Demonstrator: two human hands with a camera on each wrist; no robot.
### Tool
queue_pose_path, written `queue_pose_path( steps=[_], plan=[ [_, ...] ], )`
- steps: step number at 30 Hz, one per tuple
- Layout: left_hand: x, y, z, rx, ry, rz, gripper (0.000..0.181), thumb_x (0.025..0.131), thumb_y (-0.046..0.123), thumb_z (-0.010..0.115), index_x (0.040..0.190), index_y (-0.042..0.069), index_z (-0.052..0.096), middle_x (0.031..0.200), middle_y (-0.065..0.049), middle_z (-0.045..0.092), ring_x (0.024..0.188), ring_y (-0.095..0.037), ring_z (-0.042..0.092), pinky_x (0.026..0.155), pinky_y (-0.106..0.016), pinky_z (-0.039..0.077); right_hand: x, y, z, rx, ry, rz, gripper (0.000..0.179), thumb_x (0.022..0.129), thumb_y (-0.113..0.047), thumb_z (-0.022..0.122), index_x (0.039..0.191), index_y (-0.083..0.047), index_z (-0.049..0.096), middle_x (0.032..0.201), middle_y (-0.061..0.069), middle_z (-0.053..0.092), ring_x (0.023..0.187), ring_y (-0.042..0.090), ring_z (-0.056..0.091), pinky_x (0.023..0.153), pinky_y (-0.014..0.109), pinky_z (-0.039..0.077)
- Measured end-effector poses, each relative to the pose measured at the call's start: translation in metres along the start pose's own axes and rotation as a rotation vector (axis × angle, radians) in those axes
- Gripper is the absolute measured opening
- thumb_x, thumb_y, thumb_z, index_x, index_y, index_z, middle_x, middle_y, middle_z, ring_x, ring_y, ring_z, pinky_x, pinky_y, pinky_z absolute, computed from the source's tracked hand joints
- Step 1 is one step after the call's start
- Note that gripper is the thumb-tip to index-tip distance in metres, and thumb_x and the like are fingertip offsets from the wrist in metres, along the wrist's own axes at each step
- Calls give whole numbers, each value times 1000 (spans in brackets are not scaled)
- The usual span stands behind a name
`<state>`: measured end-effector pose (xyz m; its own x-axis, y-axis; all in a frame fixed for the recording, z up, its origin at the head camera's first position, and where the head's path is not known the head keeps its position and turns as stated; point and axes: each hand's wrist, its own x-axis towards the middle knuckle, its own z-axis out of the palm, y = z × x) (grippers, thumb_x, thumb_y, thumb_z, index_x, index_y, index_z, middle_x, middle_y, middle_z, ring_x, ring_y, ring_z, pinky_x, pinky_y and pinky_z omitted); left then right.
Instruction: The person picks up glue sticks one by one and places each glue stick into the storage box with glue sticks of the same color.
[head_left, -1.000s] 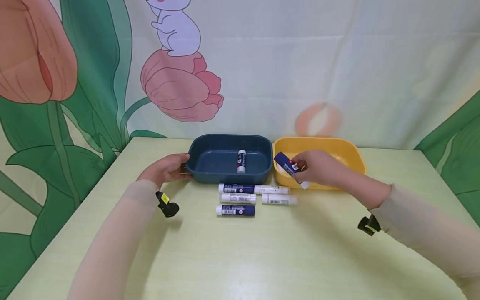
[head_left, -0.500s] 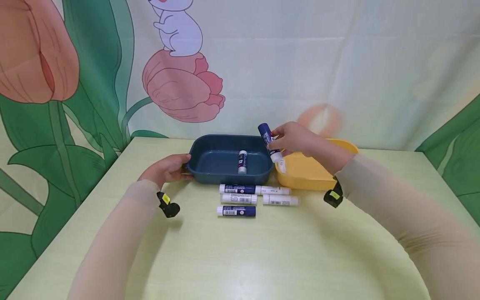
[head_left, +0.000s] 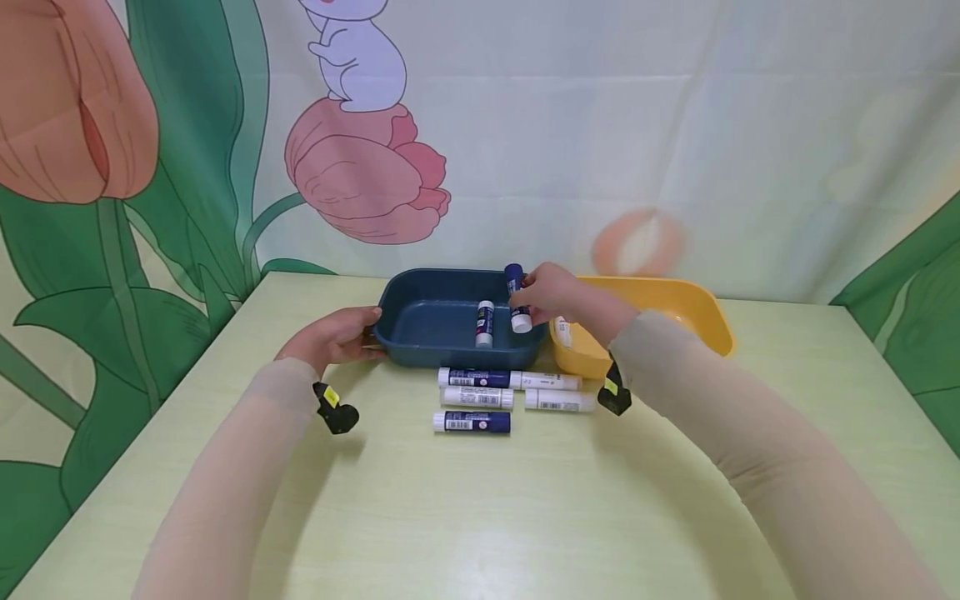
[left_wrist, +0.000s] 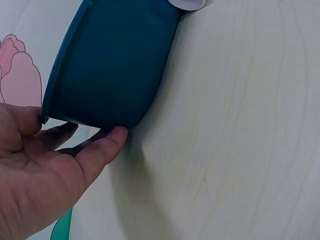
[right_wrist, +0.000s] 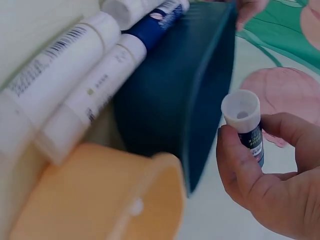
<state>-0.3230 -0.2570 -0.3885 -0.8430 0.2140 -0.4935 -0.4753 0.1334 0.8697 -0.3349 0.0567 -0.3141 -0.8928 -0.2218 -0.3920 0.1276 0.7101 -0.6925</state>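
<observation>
My right hand (head_left: 551, 293) pinches a blue glue stick (head_left: 513, 279) with a white cap over the right end of the dark blue bin (head_left: 427, 357). In the right wrist view, the white end of this glue stick (right_wrist: 241, 111) points up between thumb and fingers. Another blue glue stick (head_left: 485, 325) lies inside the bin. At the bin's left end, my left hand (head_left: 333, 337) rests its fairly straight fingers against the outer wall, thumb at the rim, as the left wrist view shows.
A yellow bin (head_left: 592, 363) stands right of the blue one, with a white glue stick (head_left: 563, 332) inside. In front lie white glue sticks (head_left: 476, 397) and blue glue sticks (head_left: 472, 422) on the table (head_left: 420, 517). A printed curtain (head_left: 525, 142) hangs behind.
My right hand has carried the glue stick from over the yellow bin leftward, raised it, then lowered it over the blue bin. The left hand has stayed in place.
</observation>
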Motion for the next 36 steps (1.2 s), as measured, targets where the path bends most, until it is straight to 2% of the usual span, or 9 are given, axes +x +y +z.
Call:
queue_pose_path(
  steps=[4, 9, 12, 15, 18, 23, 27, 36],
  plan=[
    [-1, 1, -1, -2, 3, -1, 54, 114, 23, 16, 165, 6, 7, 169, -23, 13, 145, -30, 30, 129, -53, 24, 14, 1, 15, -18, 6, 27, 47, 101, -18, 63, 140, 7, 51, 122, 18, 59, 99, 24, 66, 101, 34, 58],
    [-1, 1, -2, 13, -12, 17, 54, 114, 23, 14, 165, 5, 6, 169, -25, 12, 147, -32, 28, 129, -54, 23, 31, -2, 31, -80, 5, 64, 44, 103, -14, 59, 140, 8, 51, 135, 19, 60, 101, 25, 68, 99, 34, 59],
    [-2, 1, -2, 18, -15, 28, 55, 114, 22, 14, 165, 5, 6, 169, -26, 12, 149, -33, 26, 129, -54, 23, 41, -3, 39, -151, -3, 64, 39, 104, -11, 57, 138, 7, 56, 136, 18, 62, 96, 23, 66, 97, 32, 60],
    [-2, 0, -2, 23, -16, 31, 55, 114, 22, 14, 164, 3, 6, 168, -26, 15, 147, -33, 29, 129, -54, 23, 49, 0, 44, -212, -15, 60, 34, 104, -9, 55, 134, 7, 60, 128, 16, 65, 87, 20, 62, 84, 25, 60],
    [-1, -1, -2, 26, -17, 30, 55, 114, 22, 15, 164, 3, 8, 165, -26, 19, 142, -31, 33, 129, -54, 24, 55, 3, 48, -244, -15, 67, 31, 104, -9, 55, 130, 6, 62, 114, 14, 63, 80, 20, 58, 67, 23, 52],
    [1, 0, -1, 9, -7, 23, 54, 114, 23, 16, 165, 5, 8, 165, -24, 19, 141, -30, 34, 129, -54, 25, 60, 6, 52, -227, 4, 65, 28, 102, -5, 54, 125, 8, 64, 97, 10, 55, 73, 18, 54, 57, 21, 46],
    [1, 0, -1, 13, 3, 21, 54, 114, 23, 16, 165, 4, 9, 167, -25, 16, 142, -31, 34, 129, -54, 25, 63, 7, 55, -205, 4, 60, 26, 101, -3, 53, 121, 9, 65, 96, 10, 56, 72, 18, 54, 56, 21, 46],
    [2, 0, -1, 14, 17, 8, 54, 114, 22, 17, 165, 5, 10, 164, -24, 22, 137, -29, 37, 128, -53, 26, 70, 5, 57, -240, -14, 82, 29, 102, -6, 55, 126, 8, 64, 113, 14, 62, 79, 20, 58, 66, 25, 53]
  ],
)
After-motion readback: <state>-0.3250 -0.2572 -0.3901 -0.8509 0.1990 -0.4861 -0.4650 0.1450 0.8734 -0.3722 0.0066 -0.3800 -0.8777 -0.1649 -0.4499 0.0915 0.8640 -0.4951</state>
